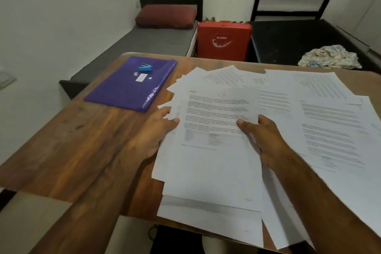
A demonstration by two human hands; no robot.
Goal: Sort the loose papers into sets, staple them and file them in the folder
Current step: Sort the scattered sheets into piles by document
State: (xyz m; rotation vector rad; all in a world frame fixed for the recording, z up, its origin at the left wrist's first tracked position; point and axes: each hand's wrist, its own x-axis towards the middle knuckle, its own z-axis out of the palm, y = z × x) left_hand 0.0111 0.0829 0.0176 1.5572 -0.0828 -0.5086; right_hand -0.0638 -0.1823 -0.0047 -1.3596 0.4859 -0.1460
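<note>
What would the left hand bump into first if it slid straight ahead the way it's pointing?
Probably the papers that the left hand already grips; its fingers point right, across the sheets, toward the right hand. The purple folder lies off to the side, out of that line.

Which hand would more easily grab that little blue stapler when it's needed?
Probably the left hand. The stapler sits on the purple folder at the table's far left, on that hand's side. The right hand would have to cross over the fanned papers both hands hold.
</note>
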